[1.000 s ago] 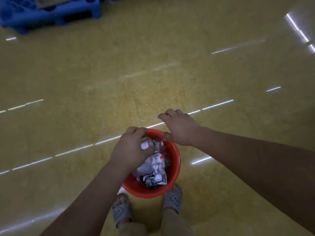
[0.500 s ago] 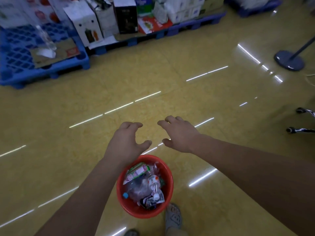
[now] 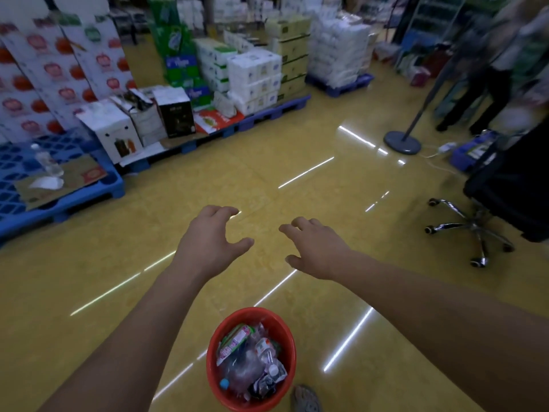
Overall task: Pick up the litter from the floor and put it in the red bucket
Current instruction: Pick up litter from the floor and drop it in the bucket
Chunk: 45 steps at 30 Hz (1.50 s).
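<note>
The red bucket stands on the yellow floor at the bottom centre, near my foot. It holds litter: plastic bottles, crumpled wrappers and a green and pink pack. My left hand and my right hand hover side by side above the floor, well beyond the bucket. Both have loosely curled fingers and hold nothing.
Blue pallets with stacked cartons line the left and far side. A grey stand base and a black wheeled office chair are at the right. A person's legs show at the far right.
The view has tilted up from the bucket to the room. My hands have lifted away from the bucket rim and now hang over the bare floor.
</note>
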Tool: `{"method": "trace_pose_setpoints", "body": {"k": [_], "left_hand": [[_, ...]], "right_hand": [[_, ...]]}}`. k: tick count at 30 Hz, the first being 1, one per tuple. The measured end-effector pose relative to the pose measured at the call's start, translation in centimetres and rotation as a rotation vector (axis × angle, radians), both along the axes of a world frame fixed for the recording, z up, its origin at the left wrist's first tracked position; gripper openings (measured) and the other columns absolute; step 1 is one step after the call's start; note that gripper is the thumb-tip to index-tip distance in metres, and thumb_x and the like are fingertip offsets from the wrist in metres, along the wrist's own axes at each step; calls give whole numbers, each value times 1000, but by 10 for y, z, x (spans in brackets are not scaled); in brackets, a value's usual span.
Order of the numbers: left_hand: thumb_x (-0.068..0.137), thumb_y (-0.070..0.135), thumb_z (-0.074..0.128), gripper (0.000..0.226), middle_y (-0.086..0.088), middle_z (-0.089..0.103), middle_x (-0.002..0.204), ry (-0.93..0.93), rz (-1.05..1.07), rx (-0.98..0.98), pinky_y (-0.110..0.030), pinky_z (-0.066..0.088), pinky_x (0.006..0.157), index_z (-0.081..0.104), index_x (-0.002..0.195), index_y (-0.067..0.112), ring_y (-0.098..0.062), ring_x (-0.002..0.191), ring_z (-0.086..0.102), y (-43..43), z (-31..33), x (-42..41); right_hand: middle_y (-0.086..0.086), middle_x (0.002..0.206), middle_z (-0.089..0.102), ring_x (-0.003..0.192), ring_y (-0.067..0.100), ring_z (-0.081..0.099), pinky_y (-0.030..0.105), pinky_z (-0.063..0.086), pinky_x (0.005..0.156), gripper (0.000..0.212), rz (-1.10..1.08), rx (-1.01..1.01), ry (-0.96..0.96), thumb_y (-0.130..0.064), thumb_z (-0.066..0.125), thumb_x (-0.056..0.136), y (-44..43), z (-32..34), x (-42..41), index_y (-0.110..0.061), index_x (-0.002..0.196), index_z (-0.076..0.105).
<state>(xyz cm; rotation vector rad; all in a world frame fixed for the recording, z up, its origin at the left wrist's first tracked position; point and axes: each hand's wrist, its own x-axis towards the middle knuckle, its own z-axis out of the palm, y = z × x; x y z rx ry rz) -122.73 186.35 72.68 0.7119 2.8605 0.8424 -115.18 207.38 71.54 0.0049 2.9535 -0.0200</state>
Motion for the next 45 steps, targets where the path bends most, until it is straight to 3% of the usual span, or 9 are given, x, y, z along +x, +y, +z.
{"method": "trace_pose_setpoints", "body": {"k": [14, 25, 35, 45], "left_hand": [[77, 53, 73, 71, 6, 43, 141, 79, -296, 18, -27, 44, 90, 46, 138, 31, -13, 123, 47, 46, 76, 41], [75, 54, 74, 71, 7, 45, 139, 86, -553, 25, -26, 44, 86, 49, 137, 30, -10, 118, 49, 101, 103, 115], [76, 53, 73, 72, 5, 45, 140, 114, -775, 9, -31, 48, 89, 47, 139, 30, -14, 120, 50, 137, 117, 265], [76, 52, 75, 74, 1, 44, 143, 123, -1061, -65, -33, 45, 89, 47, 140, 29, -19, 122, 50, 141, 114, 463]], "right_hand": [[5, 146, 36, 125, 29, 42, 42, 44, 96, 64, -286, 60, 103, -46, 55, 91, 25, 80, 97, -29, 146, 29], [3, 147, 37, 126, 27, 43, 40, 43, 99, 64, -570, 48, 102, -46, 55, 91, 51, 102, 233, -30, 146, 29], [2, 147, 36, 128, 26, 41, 41, 44, 100, 67, -817, 57, 91, -47, 56, 91, 46, 108, 422, -30, 148, 27], [6, 145, 38, 126, 29, 43, 42, 45, 97, 68, -1066, 73, 125, -49, 56, 90, -22, 98, 652, -28, 148, 27]]}}
